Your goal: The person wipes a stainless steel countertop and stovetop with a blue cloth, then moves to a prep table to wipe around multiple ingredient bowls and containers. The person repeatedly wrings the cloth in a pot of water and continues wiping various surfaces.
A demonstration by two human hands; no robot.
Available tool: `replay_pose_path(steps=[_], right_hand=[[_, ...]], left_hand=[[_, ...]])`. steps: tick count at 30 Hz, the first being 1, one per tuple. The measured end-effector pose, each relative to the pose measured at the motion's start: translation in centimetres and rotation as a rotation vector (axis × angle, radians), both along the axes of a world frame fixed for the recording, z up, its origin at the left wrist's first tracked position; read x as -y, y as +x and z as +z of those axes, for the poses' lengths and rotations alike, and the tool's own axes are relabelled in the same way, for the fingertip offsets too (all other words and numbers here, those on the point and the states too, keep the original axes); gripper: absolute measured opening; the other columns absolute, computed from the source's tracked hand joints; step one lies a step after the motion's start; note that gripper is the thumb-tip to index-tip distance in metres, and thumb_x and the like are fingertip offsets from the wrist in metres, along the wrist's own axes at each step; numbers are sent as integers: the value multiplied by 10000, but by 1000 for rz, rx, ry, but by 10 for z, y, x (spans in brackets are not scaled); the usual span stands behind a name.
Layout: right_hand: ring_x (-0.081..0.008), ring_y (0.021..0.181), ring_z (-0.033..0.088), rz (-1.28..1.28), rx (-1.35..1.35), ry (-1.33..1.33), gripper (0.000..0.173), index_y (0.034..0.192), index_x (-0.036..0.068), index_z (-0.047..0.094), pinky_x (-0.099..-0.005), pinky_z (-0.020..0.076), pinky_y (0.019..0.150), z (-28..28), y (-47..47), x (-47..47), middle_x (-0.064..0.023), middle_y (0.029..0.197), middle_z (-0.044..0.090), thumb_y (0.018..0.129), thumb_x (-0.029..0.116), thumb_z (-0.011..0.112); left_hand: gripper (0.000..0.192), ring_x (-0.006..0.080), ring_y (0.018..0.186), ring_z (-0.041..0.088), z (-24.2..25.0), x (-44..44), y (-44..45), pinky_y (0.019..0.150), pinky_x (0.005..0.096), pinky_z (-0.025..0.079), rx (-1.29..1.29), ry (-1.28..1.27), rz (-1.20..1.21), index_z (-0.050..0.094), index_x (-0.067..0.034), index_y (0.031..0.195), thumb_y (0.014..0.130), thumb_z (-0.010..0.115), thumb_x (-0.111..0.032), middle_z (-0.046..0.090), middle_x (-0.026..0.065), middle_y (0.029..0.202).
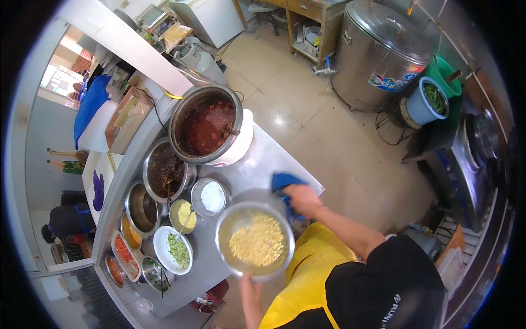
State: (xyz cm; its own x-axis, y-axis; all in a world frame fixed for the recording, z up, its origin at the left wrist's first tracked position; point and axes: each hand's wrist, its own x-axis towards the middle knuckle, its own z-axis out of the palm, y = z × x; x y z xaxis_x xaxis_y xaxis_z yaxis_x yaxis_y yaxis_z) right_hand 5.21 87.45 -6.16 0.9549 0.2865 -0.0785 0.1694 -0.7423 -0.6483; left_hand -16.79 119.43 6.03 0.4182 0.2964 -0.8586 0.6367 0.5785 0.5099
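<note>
My left hand (250,283) grips the near rim of a steel bowl (220,246) of pale yellow pieces, perhaps peanuts or beans (259,240), held over the steel table. A blue cloth (285,181) is in my right hand (302,199), at the table's right part. Left of the bowl stand a bowl of white powder (213,196), a bowl of yellow paste or powder (185,216) with a spoon, and a white oval dish (159,251) of chopped greens (178,251). Behind them is a large pot (176,135) of red sauce with a ladle.
Bowls of dark sauce (164,168), orange food (130,234) and chopped red pieces (125,253) line the table's left side. Beyond the table's edge (287,152) stand a large steel boiler (370,53) and a blue bucket (423,103). A person (68,224) is visible through the opening.
</note>
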Motion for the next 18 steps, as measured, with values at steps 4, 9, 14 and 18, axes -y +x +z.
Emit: replay_pose_path(steps=[4, 9, 14, 18], right_hand=[[-366, 864, 722, -654, -318, -97, 240, 1119, 45, 688, -466, 578, 682, -31, -24, 163, -201, 1110, 720, 1032, 195, 522], [-258, 904, 711, -936, -177, 83, 455, 1123, -48, 718, -410, 555, 842, -6, -73, 264, -189, 990, 764, 1074, 385, 588], [-252, 990, 696, -879, -708, 679, 540, 1198, -49, 657, -408, 576, 865, 43, -101, 226, -137, 1117, 702, 991, 444, 732], [-171, 842, 672, -519, -968, 673, 359, 1108, 43, 654, -334, 585, 731, 68, -90, 165, -51, 928, 657, 904, 305, 792]], left_hand=[[439, 328, 1149, 666, -35, 54, 93, 917, 511, 601, -4, -1, -219, 557, 13, 1312, 910, 665, -127, 633, 168, 1251], [596, 352, 1135, 709, -50, 111, 159, 886, 522, 650, 124, -258, -229, 419, 23, 1481, 938, 640, -86, 635, 220, 1339], [760, 396, 1289, 620, -33, 93, 130, 1043, 518, 581, 230, -283, -139, 213, -124, 1647, 1064, 636, -366, 460, 231, 1548], [569, 384, 1269, 645, -59, 3, 67, 1084, 487, 562, 403, -241, 336, 400, -54, 1541, 1073, 599, -311, 584, 257, 1419]])
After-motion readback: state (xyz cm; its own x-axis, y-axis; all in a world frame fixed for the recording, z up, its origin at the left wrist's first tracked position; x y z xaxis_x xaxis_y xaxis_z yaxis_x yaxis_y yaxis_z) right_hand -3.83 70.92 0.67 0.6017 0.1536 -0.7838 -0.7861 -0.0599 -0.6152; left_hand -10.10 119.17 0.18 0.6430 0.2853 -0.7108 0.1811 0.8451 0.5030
